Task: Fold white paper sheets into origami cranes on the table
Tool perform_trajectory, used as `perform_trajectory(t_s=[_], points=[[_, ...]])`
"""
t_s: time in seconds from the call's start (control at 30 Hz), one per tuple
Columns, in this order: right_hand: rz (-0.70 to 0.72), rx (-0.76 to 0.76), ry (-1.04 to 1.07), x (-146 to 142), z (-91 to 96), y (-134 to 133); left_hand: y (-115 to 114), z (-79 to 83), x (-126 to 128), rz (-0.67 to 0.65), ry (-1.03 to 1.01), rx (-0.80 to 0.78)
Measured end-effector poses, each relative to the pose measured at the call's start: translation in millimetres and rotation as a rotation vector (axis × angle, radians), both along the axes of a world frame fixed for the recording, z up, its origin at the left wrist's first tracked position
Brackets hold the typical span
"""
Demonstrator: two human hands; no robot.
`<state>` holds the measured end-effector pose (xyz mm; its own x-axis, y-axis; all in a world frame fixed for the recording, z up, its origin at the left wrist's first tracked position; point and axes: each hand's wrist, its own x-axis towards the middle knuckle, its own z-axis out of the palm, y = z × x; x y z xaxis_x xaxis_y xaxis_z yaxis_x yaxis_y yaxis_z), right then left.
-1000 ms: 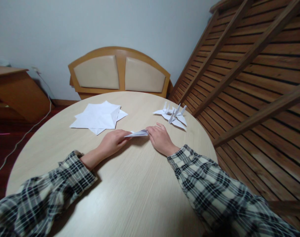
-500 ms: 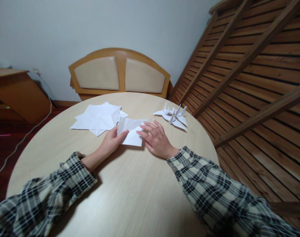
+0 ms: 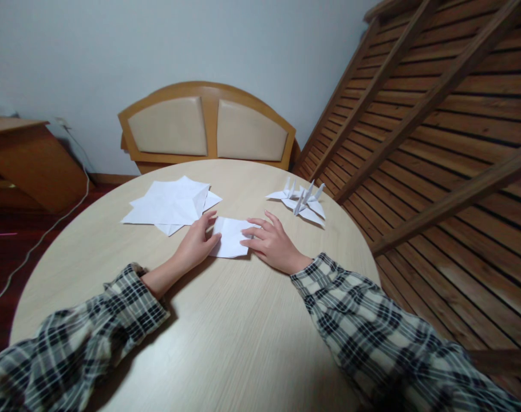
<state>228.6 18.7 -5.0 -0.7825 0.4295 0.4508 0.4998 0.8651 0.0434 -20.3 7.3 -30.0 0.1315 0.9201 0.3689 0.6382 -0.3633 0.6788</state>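
Observation:
A small folded sheet of white paper (image 3: pixel 230 236) lies flat on the round pale wooden table (image 3: pixel 226 332). My left hand (image 3: pixel 196 245) rests at the sheet's left edge, fingers spread and flat on it. My right hand (image 3: pixel 271 243) presses the sheet's right edge with outstretched fingers. Both sleeves are plaid.
A loose stack of white paper sheets (image 3: pixel 170 203) lies at the back left of the table. Several folded paper cranes (image 3: pixel 301 200) stand at the back right. A wooden chair (image 3: pixel 206 129) is behind the table. A slatted wooden frame (image 3: pixel 436 126) leans on the right.
The paper was a narrow folded strip pinched between both hands, then opened and lifted. Now it lies flattened on the table under both hands.

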Motion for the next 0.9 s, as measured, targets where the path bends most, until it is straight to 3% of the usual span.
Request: perform_trajectory(t_s=[0.1, 0.17, 0.43, 0.9], points=[[-0.005, -0.087, -0.049, 0.7, -4.0, 2.2, 2.0, -2.1, -3.4, 0.034, 0.172, 0.162], [-0.009, -0.125, -0.061, 1.1, -6.1, 2.8, 1.2, -1.5, -3.0, -0.027, 0.246, 0.221], [-0.029, -0.115, -0.096, 0.1, -2.9, 0.3, -2.3, -5.2, 2.7, -0.353, 0.402, 0.178], [-0.031, -0.127, -0.028, -1.8, -2.6, -0.8, -6.6, 2.8, 5.4, -0.303, 0.578, 0.188]])
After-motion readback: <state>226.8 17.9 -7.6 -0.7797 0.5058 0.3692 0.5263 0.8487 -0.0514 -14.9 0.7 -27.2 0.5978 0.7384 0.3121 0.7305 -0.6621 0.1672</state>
